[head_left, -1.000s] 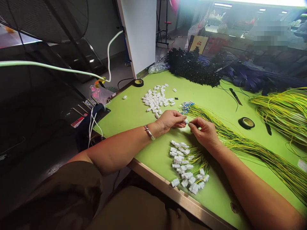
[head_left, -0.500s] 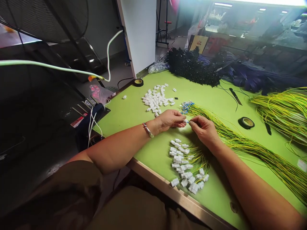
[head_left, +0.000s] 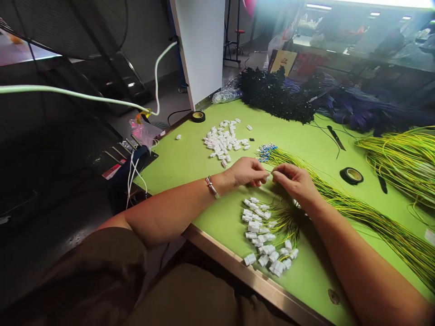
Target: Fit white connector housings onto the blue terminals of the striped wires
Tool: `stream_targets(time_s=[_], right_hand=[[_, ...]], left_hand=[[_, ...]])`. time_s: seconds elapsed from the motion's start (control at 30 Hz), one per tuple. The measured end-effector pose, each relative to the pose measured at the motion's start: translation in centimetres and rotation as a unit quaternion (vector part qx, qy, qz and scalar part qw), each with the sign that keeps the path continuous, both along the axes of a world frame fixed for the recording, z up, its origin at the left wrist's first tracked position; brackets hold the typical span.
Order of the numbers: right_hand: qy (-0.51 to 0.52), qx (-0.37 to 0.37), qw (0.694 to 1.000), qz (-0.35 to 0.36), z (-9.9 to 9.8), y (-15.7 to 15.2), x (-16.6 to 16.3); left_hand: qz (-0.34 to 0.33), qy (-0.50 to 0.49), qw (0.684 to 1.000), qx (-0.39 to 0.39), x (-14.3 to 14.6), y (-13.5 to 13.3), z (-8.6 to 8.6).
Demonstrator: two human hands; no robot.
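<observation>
Over the green table my left hand (head_left: 248,172) is closed, pinching a small white plastic connector (head_left: 268,177) that peeks out beyond the fingertips. Close beside it, my right hand (head_left: 295,181) pinches a thin wire, mostly hidden by the fingers. Just behind the hands lies a bundle of yellow-green wires (head_left: 326,195) whose ends carry blue-and-silver terminals (head_left: 267,151). Below the hands, several yellow-green wires fitted with white connectors (head_left: 261,226) are fanned out near the table's front edge. A pile of loose white connectors (head_left: 222,141) sits beyond my left hand.
Black tape rolls (head_left: 351,175) lie at the right and at the far left corner. A dark-handled blade (head_left: 335,137) rests near a coil of yellow-green wire (head_left: 401,158). Black-ended cables (head_left: 275,95) are heaped at the back. A white cable (head_left: 78,96) hangs at left.
Between my fingertips, the blue wire end that showed is no longer visible; the white connector shows there. Both hands stay close together. The whole view has shifted slightly.
</observation>
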State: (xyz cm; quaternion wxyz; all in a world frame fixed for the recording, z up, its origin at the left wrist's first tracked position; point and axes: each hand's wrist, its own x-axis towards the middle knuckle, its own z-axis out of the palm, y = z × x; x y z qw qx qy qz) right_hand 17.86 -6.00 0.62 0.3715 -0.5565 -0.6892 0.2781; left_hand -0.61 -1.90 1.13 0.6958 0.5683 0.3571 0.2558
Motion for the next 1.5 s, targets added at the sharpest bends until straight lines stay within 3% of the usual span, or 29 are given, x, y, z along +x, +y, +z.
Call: stream_targets(time_s=[0.13, 0.23, 0.3, 0.37, 0.43, 0.47, 0.6, 0.8, 0.93, 1.03, 1.13, 1.2, 1.3, 1.4, 1.5], right_hand=[[-0.096, 0.058, 0.992, -0.051, -0.7, 0.8, 0.3], [-0.230, 0.114, 0.966, -0.036, -1.6, 1.1, -0.5], [-0.299, 0.133, 0.944, -0.038, -2.0, 1.1, -1.2], [-0.342, 0.143, 0.928, -0.044, -2.1, 1.1, -1.6], [-0.371, 0.148, 0.916, -0.043, -2.1, 1.0, -1.8], [-0.384, 0.149, 0.910, -0.042, -2.1, 1.0, -1.8], [-0.408, 0.150, 0.900, -0.031, -2.1, 0.8, -1.9], [-0.369, 0.145, 0.918, 0.004, -2.2, 0.6, -2.0], [-0.341, 0.147, 0.929, 0.015, -2.2, 0.6, -2.0], [-0.266, 0.142, 0.953, -0.005, -2.1, 0.4, -1.8], [-0.161, 0.111, 0.979, -0.054, -1.8, 0.1, -1.6], [-0.102, 0.096, 0.986, -0.085, -1.5, 0.0, -1.6], [-0.048, 0.101, 0.990, -0.091, -1.3, -0.2, -1.6], [-0.035, 0.129, 0.988, -0.075, -1.3, -0.2, -1.6], [-0.049, 0.147, 0.983, -0.093, -1.4, -0.3, -1.4]], left_hand=[[-0.235, 0.053, 0.960, 0.144, -0.1, -1.5, 0.3], [-0.310, 0.037, 0.920, 0.235, 0.1, -2.3, 0.5], [-0.253, 0.066, 0.911, 0.320, -0.1, -1.8, 0.9], [-0.110, 0.155, 0.895, 0.404, -0.9, -0.4, 1.6], [0.051, 0.284, 0.851, 0.440, -2.3, 1.4, 2.5], [0.092, 0.343, 0.827, 0.436, -3.1, 2.3, 2.9], [0.109, 0.516, 0.766, 0.368, -5.7, 4.3, 3.9], [0.039, 0.577, 0.729, 0.367, -5.1, 3.3, 3.6], [0.025, 0.547, 0.742, 0.388, -4.4, 3.3, 2.9], [0.041, 0.481, 0.765, 0.426, -4.0, 3.8, 1.8], [0.104, 0.355, 0.824, 0.430, -3.6, 4.1, 1.0], [0.134, 0.232, 0.895, 0.356, -3.3, 4.0, 0.7], [0.119, 0.046, 0.981, 0.146, -2.6, 3.3, 0.7], [0.103, -0.066, 0.992, -0.036, -2.0, 2.5, 0.8], [0.098, -0.116, 0.980, -0.126, -1.7, 2.2, 0.6]])
